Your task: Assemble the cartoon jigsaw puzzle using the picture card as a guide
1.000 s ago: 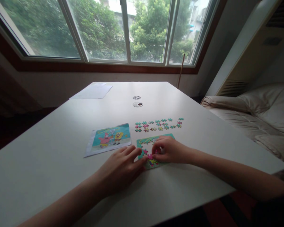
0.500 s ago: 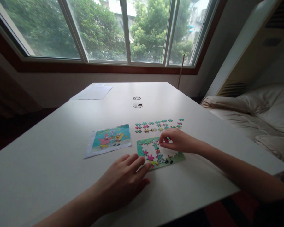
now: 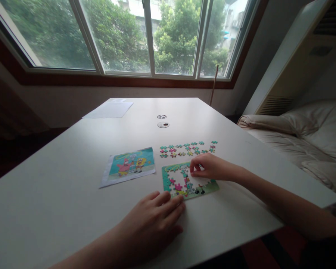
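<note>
A partly assembled jigsaw puzzle [image 3: 165, 181] lies flat on the white table, with its teal and green border joined and white gaps inside. Over its upper right part is my right hand [image 3: 211, 167], thumb and forefinger pinched together; whatever is between them is too small to make out. My left hand [image 3: 156, 215] rests at the puzzle's near edge, fingers stretched out and holding nothing, fingertips at the lower border. Behind the puzzle, several loose jigsaw pieces [image 3: 172, 150] are spread in rows. To its left lies a printed cartoon picture [image 3: 132, 164].
The white table [image 3: 58, 179] reaches toward a window. Sheets of paper [image 3: 109, 109] lie at its far left, and two round inserts [image 3: 163, 124] sit in the tabletop's middle. A pale leather sofa [image 3: 280, 138] stands beyond the right edge.
My left hand has slid slightly right and toward me, uncovering more of the puzzle's lower left corner. My right hand has moved very slightly, still pinched over the puzzle.
</note>
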Motion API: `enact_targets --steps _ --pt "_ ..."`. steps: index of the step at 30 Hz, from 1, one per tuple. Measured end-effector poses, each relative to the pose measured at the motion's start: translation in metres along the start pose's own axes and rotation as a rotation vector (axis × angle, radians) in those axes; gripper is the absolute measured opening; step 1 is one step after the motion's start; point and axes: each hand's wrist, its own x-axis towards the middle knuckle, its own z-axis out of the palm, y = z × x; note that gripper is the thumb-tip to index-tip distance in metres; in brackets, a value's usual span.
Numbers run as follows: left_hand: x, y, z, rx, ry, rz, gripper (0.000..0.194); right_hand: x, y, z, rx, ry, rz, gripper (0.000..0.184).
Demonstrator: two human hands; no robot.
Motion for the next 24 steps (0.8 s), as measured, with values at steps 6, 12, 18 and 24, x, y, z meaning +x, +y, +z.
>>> enact_targets --steps 6,12,18,24 --pt "0.000 0.000 0.001 0.006 0.044 0.003 0.025 0.004 0.003 0.000 -0.018 0.043 -0.018 0.010" --pt "-0.002 0.002 0.002 0.002 0.065 0.015 0.025 0.039 0.019 -0.009 -0.053 0.143 -0.054 0.011" --pt "0.000 0.001 -0.001 0.001 0.047 0.018 0.024 0.086 0.030 -0.015 -0.056 0.119 -0.023 0.016" --pt "0.000 0.001 0.000 0.013 0.063 0.015 0.024 0.108 0.027 -0.016 -0.039 -0.014 0.004 0.022"
